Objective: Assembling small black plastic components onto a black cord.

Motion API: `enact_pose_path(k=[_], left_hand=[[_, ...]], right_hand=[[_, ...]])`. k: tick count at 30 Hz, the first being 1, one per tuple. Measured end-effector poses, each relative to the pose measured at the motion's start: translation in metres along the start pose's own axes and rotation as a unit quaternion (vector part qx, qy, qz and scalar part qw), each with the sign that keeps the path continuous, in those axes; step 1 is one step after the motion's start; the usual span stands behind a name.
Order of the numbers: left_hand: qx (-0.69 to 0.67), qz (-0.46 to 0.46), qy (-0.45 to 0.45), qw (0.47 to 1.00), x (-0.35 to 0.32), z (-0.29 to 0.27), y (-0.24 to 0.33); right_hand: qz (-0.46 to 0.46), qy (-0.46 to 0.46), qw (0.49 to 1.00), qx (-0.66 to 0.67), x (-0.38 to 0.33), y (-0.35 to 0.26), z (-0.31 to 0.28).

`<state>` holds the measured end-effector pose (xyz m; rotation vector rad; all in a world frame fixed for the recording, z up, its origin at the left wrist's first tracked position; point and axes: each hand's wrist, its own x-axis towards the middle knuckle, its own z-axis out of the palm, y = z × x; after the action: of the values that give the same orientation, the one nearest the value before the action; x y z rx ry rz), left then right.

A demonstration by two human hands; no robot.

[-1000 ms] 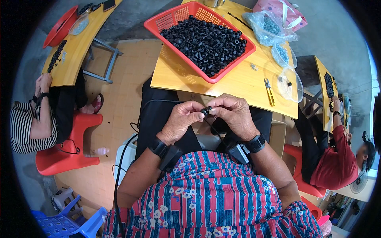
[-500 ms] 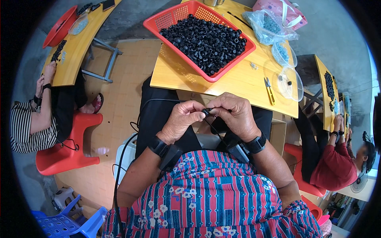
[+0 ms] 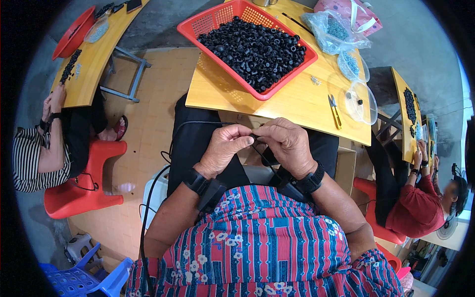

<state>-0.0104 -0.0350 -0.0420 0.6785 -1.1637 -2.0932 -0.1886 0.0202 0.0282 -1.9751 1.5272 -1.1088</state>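
Left hand and right hand nearly meet, fingers pinched. Forearms angle inward from near left and right.

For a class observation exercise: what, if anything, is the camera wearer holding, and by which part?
A small black piece, pinched between the left grip and right grip; mostly hidden, so the part held cannot be told.
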Motion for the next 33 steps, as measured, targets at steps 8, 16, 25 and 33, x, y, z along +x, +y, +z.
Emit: enact_pose_path(k=[8,16,25,33], left_hand=[[-0.002,0.012,0.011,1.0,0.0,0.0,-0.001],[-0.002,0.006,0.013,1.0,-0.001,0.002,0.003],[0.052,0.011,0.012,0.999,-0.002,0.003,0.005],[0.062,0.051,0.01,0.997,0.0,0.001,0.002]], right_hand=[[0.075,0.019,0.99,0.122,-0.004,0.0,0.006],[0.191,0.006,0.949,0.249,-0.005,0.006,0.008],[0.34,-0.03,0.805,0.486,-0.003,0.02,0.007],[0.367,-0.043,0.729,0.576,-0.006,0.021,0.01]])
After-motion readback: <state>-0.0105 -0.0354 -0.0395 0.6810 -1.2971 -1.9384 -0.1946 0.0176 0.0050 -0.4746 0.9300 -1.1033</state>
